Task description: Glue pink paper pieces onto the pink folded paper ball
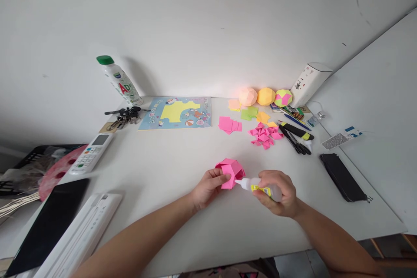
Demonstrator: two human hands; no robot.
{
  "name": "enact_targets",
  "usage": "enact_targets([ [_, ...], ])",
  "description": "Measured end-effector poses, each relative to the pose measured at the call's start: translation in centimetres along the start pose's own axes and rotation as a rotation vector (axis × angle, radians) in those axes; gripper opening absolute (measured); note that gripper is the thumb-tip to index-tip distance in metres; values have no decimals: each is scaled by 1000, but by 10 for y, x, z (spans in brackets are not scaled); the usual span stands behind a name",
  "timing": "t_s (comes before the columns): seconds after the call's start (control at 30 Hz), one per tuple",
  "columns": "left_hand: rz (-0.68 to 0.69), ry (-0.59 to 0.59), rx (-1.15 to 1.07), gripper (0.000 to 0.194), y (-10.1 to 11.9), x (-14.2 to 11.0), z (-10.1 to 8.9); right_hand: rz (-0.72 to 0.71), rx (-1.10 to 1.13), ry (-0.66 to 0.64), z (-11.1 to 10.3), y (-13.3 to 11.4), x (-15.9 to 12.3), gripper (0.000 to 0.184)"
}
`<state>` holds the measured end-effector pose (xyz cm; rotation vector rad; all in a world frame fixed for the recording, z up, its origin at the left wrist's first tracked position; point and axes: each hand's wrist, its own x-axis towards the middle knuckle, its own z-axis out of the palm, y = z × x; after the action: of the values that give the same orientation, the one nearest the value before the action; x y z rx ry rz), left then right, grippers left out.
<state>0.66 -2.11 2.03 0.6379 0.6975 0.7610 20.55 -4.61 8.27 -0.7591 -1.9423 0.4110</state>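
Pink paper shell [232, 167] — tilted white bottle [250, 184]

Two hands: one left hand [211, 186], one right hand [282, 193]. One pink shape [230, 169], one squeeze bottle [246, 184]. Three paper balls [266, 96]. Four colours of flat paper in small piles: one pink pile [230, 124], one green pile [249, 113], one orange pile [262, 117], one peach pile [233, 104]; sheets within them cannot be counted. One heap of folded pieces [265, 135], many, too overlapped to count. One cutter [298, 131], one pouch [343, 178], one vial [314, 119], one tall bottle [121, 83], one bunch of keys [127, 115], one remote [92, 154], one black slab [48, 221]
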Motion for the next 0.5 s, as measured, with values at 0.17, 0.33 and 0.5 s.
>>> enact_targets([
  [0.17,-22,-13,-44,21,-1,0,0,141,112,10,-2,3,-6,11],
  [0.33,-9,-15,-41,22,1,0,0,553,432,270,-6,26,-6,20],
  [0.5,21,-31,-9,23,2,0,-1,746,701,374,-10,56,7,32],
])
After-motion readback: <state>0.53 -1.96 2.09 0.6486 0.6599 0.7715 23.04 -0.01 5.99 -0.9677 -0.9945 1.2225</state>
